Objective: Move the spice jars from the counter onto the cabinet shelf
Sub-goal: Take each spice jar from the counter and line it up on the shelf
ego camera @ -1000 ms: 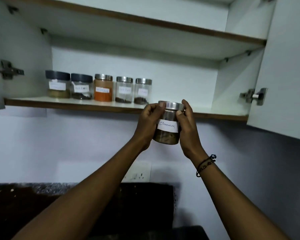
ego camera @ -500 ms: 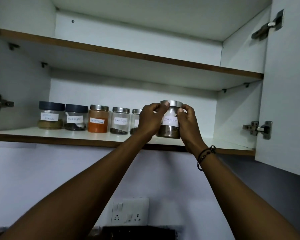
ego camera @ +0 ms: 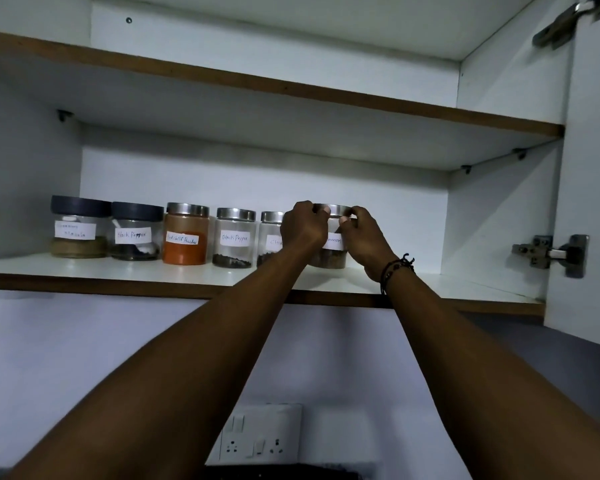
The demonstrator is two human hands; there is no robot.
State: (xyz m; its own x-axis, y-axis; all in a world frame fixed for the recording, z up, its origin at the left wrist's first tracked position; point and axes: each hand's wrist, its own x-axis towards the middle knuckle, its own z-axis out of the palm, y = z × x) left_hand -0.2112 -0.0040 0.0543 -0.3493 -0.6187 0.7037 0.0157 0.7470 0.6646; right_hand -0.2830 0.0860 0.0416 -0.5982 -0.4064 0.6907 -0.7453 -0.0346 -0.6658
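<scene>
At three o'clock of my hands the white cabinet shelf (ego camera: 465, 287) lies bare up to the steel door hinge (ego camera: 551, 252); at nine o'clock the steel-lidded glass cloves jar (ego camera: 271, 237) crowds close.

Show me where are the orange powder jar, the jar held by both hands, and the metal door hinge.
orange powder jar (ego camera: 185, 249): head view, orange body.
held cinnamon jar (ego camera: 333, 242): head view, label.
metal door hinge (ego camera: 548, 252): head view, arm.

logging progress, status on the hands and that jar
Left hand and right hand both grip cinnamon jar. Jar at shelf, right end of row. Nothing in the way.
</scene>
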